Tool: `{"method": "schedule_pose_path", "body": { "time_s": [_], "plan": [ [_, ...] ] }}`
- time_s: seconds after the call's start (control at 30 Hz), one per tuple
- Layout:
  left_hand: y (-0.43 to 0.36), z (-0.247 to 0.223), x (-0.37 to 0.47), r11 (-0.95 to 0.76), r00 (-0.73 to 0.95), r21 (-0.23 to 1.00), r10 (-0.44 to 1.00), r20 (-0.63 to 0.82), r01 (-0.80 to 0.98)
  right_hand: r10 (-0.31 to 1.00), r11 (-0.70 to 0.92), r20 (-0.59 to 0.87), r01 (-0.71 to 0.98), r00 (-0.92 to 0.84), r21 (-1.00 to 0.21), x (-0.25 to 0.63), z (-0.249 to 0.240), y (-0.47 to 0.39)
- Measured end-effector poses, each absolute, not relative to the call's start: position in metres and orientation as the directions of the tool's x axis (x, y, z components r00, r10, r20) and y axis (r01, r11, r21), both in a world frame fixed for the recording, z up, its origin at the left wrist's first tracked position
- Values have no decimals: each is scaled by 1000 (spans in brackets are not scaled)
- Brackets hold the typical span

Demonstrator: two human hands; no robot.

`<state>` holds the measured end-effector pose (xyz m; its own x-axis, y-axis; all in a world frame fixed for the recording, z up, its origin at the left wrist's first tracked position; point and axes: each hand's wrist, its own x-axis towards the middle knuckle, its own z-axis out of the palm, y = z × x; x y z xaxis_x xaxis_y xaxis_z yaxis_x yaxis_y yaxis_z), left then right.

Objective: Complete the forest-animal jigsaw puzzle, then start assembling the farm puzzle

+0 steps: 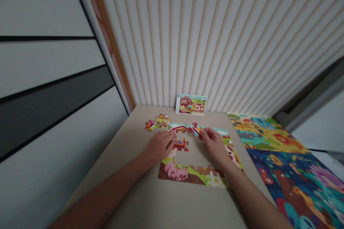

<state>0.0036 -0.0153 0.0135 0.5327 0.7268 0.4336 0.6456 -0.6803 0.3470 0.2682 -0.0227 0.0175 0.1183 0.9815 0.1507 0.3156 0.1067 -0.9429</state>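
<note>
A farm jigsaw puzzle (176, 171) lies on the table (166, 204), its border joined around a bare middle. My right hand (213, 144) pinches a red and white puzzle piece (195, 131) near the puzzle's top edge. Over the left border rests my left hand (160, 145), its fingers bent at a purple and red puzzle piece (180, 144); whether it grips that piece is unclear. Several loose pieces (162, 121) are heaped beyond my left hand.
A picture card (191, 104) of the farm scene stands at the back against a pleated curtain (172, 35). Two finished puzzles, one yellow and green (263, 132), one dark blue (298, 186), lie on the right. White panels rise at the left.
</note>
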Motion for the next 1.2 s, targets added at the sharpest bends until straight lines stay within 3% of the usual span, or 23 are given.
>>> {"method": "schedule_pose_path", "body": {
  "time_s": [0.2, 0.43, 0.6, 0.87, 1.03, 1.2],
  "plan": [
    [-15, 8, 5, -680, 540, 326, 726, 427, 657, 995, 25, 38, 141, 93, -990, 260, 22, -27],
    [-26, 5, 17, -678, 492, 504, 735, 467, 535, 990, -43, -32, -84, -134, -996, 239, 19, -41],
    [-33, 12, 22, -679, 516, 536, 732, 445, 502, 980, 0, 5, -21, -199, -1000, 228, 17, -48],
    [-17, 11, 7, -684, 541, 271, 712, 447, 677, 993, 61, 70, 92, 95, -994, 255, 21, -31],
    [-6, 6, -2, -587, 439, 273, 778, 449, 762, 990, -9, 8, 118, 144, -993, 265, 20, -24],
    [-4, 1, -3, -553, 422, 270, 805, 417, 788, 993, 23, 35, 108, 115, -994, 261, 16, -25]
  ]
}}
